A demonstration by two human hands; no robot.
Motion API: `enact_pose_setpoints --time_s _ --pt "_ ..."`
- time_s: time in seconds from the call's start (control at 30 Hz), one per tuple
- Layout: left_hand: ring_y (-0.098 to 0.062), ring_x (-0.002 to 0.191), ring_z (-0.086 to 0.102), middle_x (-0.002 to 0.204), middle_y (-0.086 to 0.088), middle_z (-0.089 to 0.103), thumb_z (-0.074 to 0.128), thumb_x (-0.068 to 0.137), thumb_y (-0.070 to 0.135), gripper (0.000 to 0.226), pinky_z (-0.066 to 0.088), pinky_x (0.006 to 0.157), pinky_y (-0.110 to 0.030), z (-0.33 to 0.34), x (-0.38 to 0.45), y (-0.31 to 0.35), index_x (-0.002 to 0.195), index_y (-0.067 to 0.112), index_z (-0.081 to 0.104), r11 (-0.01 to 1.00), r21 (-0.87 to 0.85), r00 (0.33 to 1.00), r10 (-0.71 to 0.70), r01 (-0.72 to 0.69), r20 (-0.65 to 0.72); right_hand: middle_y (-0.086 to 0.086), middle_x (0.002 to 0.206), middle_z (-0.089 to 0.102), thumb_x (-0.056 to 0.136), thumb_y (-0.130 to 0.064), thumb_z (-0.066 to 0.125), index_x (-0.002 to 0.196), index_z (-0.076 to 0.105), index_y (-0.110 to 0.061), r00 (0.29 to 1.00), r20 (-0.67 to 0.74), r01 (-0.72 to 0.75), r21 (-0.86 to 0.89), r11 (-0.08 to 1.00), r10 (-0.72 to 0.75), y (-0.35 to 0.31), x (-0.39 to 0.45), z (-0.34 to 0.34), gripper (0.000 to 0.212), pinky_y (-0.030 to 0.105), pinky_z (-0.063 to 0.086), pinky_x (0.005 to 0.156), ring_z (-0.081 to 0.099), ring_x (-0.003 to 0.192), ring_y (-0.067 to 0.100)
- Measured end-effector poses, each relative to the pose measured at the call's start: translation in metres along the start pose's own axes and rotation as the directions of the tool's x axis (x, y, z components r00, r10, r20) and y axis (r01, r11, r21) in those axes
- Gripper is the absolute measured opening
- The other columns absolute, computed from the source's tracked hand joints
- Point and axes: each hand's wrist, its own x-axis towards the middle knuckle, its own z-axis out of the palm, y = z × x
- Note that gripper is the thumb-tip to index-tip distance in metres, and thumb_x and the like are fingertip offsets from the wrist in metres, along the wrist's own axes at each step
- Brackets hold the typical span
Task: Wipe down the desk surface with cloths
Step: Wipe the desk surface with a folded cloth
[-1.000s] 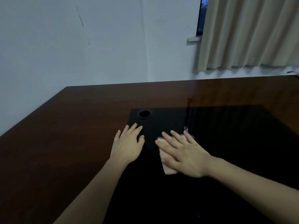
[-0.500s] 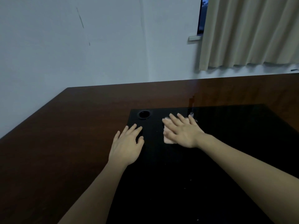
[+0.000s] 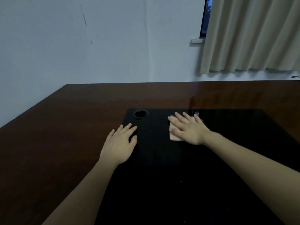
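Right hand [image 3: 189, 129] presses a pink cloth [image 3: 174, 137] flat-fingered on the counter [image 3: 65, 127]; left hand [image 3: 119, 144] rests open.

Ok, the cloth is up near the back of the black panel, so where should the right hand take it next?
Probably draw the pink cloth back toward you: the right hand presses it flat near the black panel's far edge, and pale specks show on the near part.

A plain pale-blue painted wall [image 3: 113, 46] fills the view from nine to twelve o'clock, marked by a thin dark scratch [image 3: 83, 16]. At one o'clock, pleated beige fabric curtains [image 3: 253, 34] hang beside a narrow strip of dark window [image 3: 205, 15].
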Motion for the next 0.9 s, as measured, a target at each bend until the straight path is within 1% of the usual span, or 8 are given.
enact_pose_setpoints --time_s 0.17,0.27,0.33,0.4,0.43,0.53,0.73,0.9 --pt "-0.011 0.155 0.005 0.167 0.015 0.014 0.033 0.108 0.042 0.050 0.003 0.127 -0.040 -0.001 0.000 0.002 0.158 0.039 0.027 1.000 -0.017 1.000 -0.014 0.014 -0.006 -0.007 0.170 -0.015 0.103 -0.066 0.015 0.160 -0.006 -0.045 1.000 0.010 -0.006 0.006 1.000 0.006 -0.006 0.001 0.003 0.064 0.055 -0.011 0.123 -0.015 0.156 0.023" --pt "-0.012 0.155 0.007 0.167 0.015 0.016 0.033 0.108 0.042 0.050 0.004 0.126 -0.041 -0.001 0.001 0.002 0.158 0.038 0.028 1.000 -0.011 1.000 -0.013 0.013 -0.006 -0.009 0.169 -0.017 0.102 -0.066 0.015 0.159 -0.008 -0.047 0.993 0.024 0.113 -0.008 0.994 -0.112 -0.020 -0.035 0.010 0.064 0.053 -0.013 0.123 -0.017 0.155 0.021" --pt "-0.013 0.155 0.007 0.167 0.014 0.016 0.033 0.108 0.041 0.050 0.004 0.126 -0.041 -0.001 0.001 0.003 0.158 0.038 0.028 1.000 -0.010 1.000 -0.013 0.013 -0.004 -0.013 0.167 -0.020 0.096 -0.073 0.009 0.157 -0.010 -0.050 0.979 0.033 0.200 -0.008 0.980 -0.200 -0.024 -0.067 0.016 0.068 0.050 -0.016 0.122 -0.021 0.154 0.017" --pt "-0.013 0.155 0.008 0.167 0.014 0.017 0.034 0.108 0.041 0.050 0.005 0.126 -0.042 -0.001 0.001 0.003 0.158 0.038 0.028 1.000 -0.007 1.000 -0.018 0.017 -0.007 -0.015 0.165 -0.022 0.089 -0.077 0.004 0.155 -0.011 -0.053 0.968 0.035 0.248 0.005 0.969 -0.248 -0.022 -0.090 0.019 0.072 0.046 -0.019 0.122 -0.024 0.152 0.012" --pt "-0.013 0.155 0.008 0.167 0.014 0.017 0.034 0.108 0.040 0.050 0.005 0.126 -0.042 -0.001 0.001 0.004 0.158 0.038 0.029 1.000 -0.006 1.000 -0.019 0.019 -0.012 -0.016 0.164 -0.022 0.091 -0.076 0.006 0.155 -0.011 -0.054 0.968 0.036 0.250 0.006 0.968 -0.250 -0.017 -0.095 0.019 0.069 0.045 -0.019 0.122 -0.025 0.151 0.011" --pt "-0.013 0.155 0.008 0.167 0.014 0.017 0.034 0.109 0.039 0.049 0.005 0.126 -0.042 -0.002 0.000 0.006 0.157 0.037 0.029 1.000 -0.004 1.000 -0.023 0.023 -0.015 -0.016 0.166 -0.019 0.101 -0.067 0.017 0.156 -0.009 -0.052 0.979 0.039 0.200 -0.003 0.980 -0.200 0.000 -0.085 0.013 0.063 0.045 -0.016 0.123 -0.021 0.153 0.012" --pt "-0.012 0.155 0.008 0.167 0.014 0.018 0.034 0.108 0.039 0.049 0.005 0.127 -0.041 0.000 0.001 0.006 0.157 0.038 0.030 1.000 0.002 0.999 -0.022 0.022 -0.026 -0.009 0.170 -0.013 0.103 -0.066 0.017 0.160 -0.004 -0.046 1.000 -0.015 -0.010 0.016 1.000 0.010 0.028 -0.017 0.005 0.064 0.053 -0.011 0.123 -0.013 0.156 0.021" --pt "-0.015 0.155 0.011 0.167 0.013 0.019 0.035 0.109 0.039 0.049 0.008 0.127 -0.043 -0.001 0.000 0.006 0.157 0.037 0.031 1.000 0.019 1.000 -0.014 0.015 -0.021 -0.007 0.170 -0.014 0.102 -0.066 0.015 0.160 -0.006 -0.045 1.000 0.000 0.015 0.002 1.000 -0.015 0.007 -0.016 0.008 0.065 0.057 -0.010 0.123 -0.014 0.156 0.024"
